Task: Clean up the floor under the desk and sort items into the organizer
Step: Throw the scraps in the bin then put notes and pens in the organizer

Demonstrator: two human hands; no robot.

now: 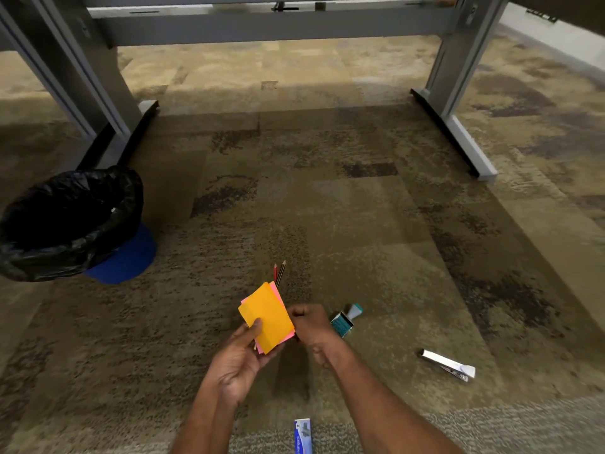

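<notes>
Orange-and-pink paper notes (266,317), light, floppy, pinched lower centre by left hand (239,355); best taken by edges. Right hand (311,326) curled alongside, grip unclear.

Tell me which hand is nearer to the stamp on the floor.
Right. The right hand is just left of the stamp, with a small gap. The left hand is farther left, beyond the notes it holds.
</notes>
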